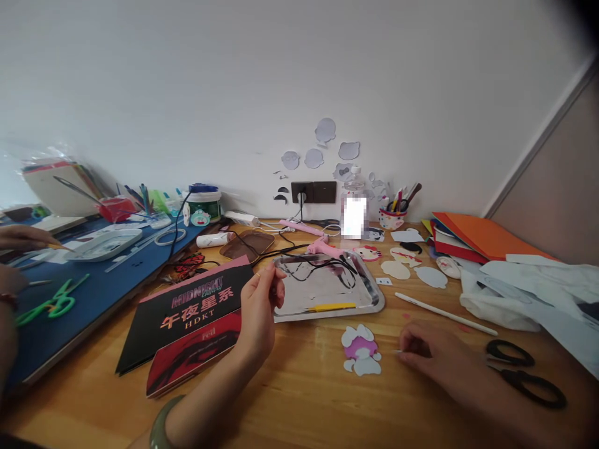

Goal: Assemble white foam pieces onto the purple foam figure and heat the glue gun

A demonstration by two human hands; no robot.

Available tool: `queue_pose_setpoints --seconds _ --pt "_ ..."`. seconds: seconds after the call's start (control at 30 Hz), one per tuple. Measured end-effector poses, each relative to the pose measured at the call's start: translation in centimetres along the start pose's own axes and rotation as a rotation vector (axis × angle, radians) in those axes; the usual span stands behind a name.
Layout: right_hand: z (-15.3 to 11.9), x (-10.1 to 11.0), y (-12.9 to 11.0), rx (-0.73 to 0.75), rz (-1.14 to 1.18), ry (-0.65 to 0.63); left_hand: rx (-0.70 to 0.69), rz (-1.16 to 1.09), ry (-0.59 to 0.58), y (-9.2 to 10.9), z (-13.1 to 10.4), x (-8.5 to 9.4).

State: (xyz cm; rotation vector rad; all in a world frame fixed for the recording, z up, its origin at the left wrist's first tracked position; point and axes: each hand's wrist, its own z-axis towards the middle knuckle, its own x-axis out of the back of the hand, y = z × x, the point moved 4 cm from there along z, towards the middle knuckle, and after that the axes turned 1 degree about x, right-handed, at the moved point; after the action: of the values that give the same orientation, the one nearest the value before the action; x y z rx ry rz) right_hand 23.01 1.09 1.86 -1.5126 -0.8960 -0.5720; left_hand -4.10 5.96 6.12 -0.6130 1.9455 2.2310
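Note:
My left hand (262, 300) is raised at the near left corner of the metal tray (306, 290), thumb and fingers closed together. Whatever they may hold is hidden. Low over the wooden table, my right hand (428, 350) pinches a small white piece (397, 351), its tip just showing past the fingers. Between my hands lies a layered cutout figure (362, 349) in white and purple, close to the right fingertips but apart from them. Black-handled scissors (533, 385) lie partly beneath my right wrist. A white pen-like stick (444, 313) rests beyond that hand.
A yellow craft knife (332, 307) and a pink glue gun (325, 247) with black cords are at the tray. Left are a black box (187, 312) and a red one (196, 352). Cutouts (395, 269) and coloured sheets (482, 237) lie right. Another person's hand (28, 237) works left.

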Motion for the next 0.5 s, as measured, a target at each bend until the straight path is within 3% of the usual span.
queue_pose_setpoints --seconds 0.1,0.2,0.37,0.43,0.5 --pt "0.3 0.7 -0.3 0.004 0.276 0.058 0.053 0.022 -0.03 -0.6 -0.4 -0.3" --pt "0.9 1.7 -0.3 -0.034 0.669 0.121 0.163 0.111 -0.143 -2.2 -1.7 -1.2" --pt "2.5 2.6 -1.0 -0.11 1.082 0.202 0.45 0.368 -0.673 -6.0 -5.6 -3.5" --pt "3.2 2.6 -1.6 -0.122 1.134 0.215 0.424 0.528 -0.812 -6.4 -6.0 -3.6" --pt "3.6 2.5 -2.1 -0.119 1.13 0.224 0.26 0.749 -0.795 -5.7 -4.6 -3.2"
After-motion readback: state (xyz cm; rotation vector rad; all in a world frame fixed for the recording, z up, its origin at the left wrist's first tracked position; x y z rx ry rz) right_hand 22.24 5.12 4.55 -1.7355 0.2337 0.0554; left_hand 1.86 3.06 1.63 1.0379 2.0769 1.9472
